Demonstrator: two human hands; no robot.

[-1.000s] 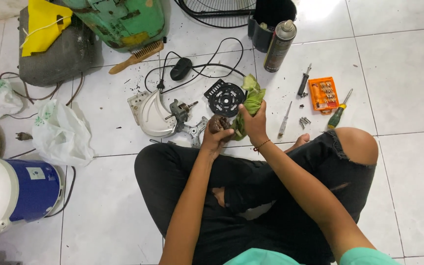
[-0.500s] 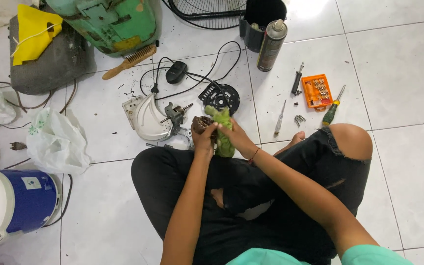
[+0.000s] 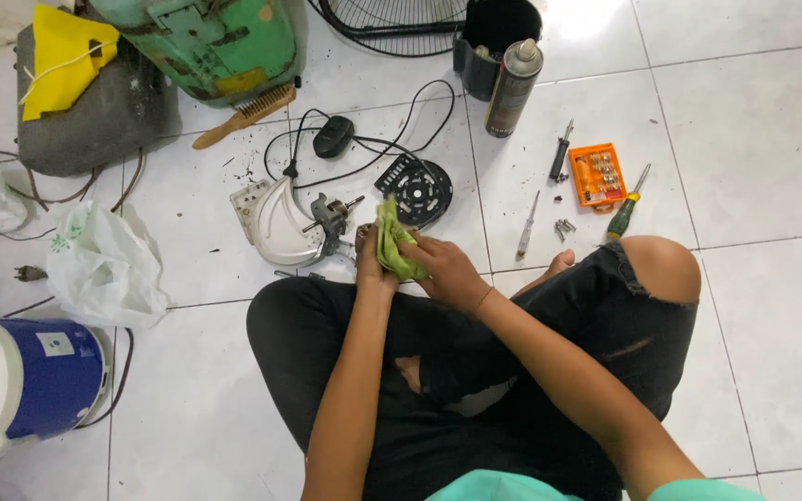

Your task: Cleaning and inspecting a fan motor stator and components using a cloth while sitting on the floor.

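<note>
I sit cross-legged on a white tiled floor. My right hand [image 3: 445, 267] presses a green cloth [image 3: 392, 244] against a small dark metal part [image 3: 364, 232] gripped in my left hand [image 3: 372, 267]. The cloth hides most of that part. Just beyond my hands lie a white fan motor housing [image 3: 278, 223] with its motor [image 3: 330, 215] and a round black plastic cover [image 3: 418, 190].
A spray can [image 3: 512, 88], black container [image 3: 494, 32], fan grille [image 3: 392, 23], orange bit case [image 3: 597, 174], screwdrivers [image 3: 627, 204], black cable with switch [image 3: 334, 136], wooden brush [image 3: 245, 115], plastic bags [image 3: 104, 264], a blue and white jug [image 3: 20, 380].
My hands and the cloth have drawn down from over the black cover toward my lap, and the right hand has wrapped the cloth more closely on the part.
</note>
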